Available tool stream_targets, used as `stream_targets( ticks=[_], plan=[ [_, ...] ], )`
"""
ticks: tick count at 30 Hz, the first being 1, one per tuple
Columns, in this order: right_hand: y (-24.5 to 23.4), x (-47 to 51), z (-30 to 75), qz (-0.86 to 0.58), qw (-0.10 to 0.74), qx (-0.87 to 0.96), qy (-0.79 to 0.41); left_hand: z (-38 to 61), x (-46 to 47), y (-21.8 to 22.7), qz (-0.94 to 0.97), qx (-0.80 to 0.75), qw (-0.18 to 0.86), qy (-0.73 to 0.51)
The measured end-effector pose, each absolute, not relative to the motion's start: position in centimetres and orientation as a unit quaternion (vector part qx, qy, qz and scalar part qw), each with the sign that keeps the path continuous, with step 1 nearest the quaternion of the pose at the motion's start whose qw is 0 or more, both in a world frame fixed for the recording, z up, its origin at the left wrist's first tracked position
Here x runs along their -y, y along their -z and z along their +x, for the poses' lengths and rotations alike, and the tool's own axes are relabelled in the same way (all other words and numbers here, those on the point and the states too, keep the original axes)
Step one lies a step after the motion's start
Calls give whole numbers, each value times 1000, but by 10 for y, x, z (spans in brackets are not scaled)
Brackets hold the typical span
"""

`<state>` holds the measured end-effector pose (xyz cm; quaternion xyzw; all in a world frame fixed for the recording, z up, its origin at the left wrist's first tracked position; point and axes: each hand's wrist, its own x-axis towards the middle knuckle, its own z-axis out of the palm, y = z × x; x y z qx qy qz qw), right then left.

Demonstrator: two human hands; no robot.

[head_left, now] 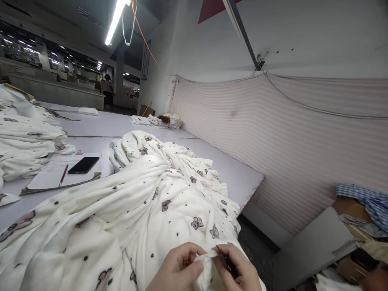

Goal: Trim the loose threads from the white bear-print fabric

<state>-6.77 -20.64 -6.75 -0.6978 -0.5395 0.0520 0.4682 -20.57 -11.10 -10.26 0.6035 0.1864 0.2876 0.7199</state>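
A large heap of white printed fabric [169, 190], with small pinkish-grey animal figures and dark dots, lies bunched over the table's near side. At the bottom of the view my left hand [178, 268] is closed, thumb and fingers pinching a folded white edge of this cloth. Close beside it on the right, my right hand [242, 270] is curled round dark, pointed thread snips [228, 260], mostly hidden by the fingers. Its thumb and fingertips are at the same white edge.
On the pale table [236, 169] lie a clipboard with papers [45, 178], a phone [84, 165] and a red pen [63, 175]. More printed fabric [27, 137] is piled left. Paper stacks [160, 121] stand at the back. A cabinet [315, 246] stands right; a person [107, 91] is far off.
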Motion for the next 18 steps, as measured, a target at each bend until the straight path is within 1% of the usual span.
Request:
stream_targets(
  ticks=[2,5,8,12,18],
  plan=[
    [64,208,-65,-697,489,521,-51,-206,111,102,546,-175,781,-248],
    [63,214,-65,-703,514,489,-52,-205,116,98,508,-196,802,-246],
    [68,222,-67,-666,548,504,-52,-199,125,90,493,-210,804,-257],
    [75,232,-63,-591,597,537,-74,-189,143,75,555,-215,757,-268],
    [74,258,-43,-619,588,498,-153,-179,179,58,664,-265,650,-259]
  ],
)
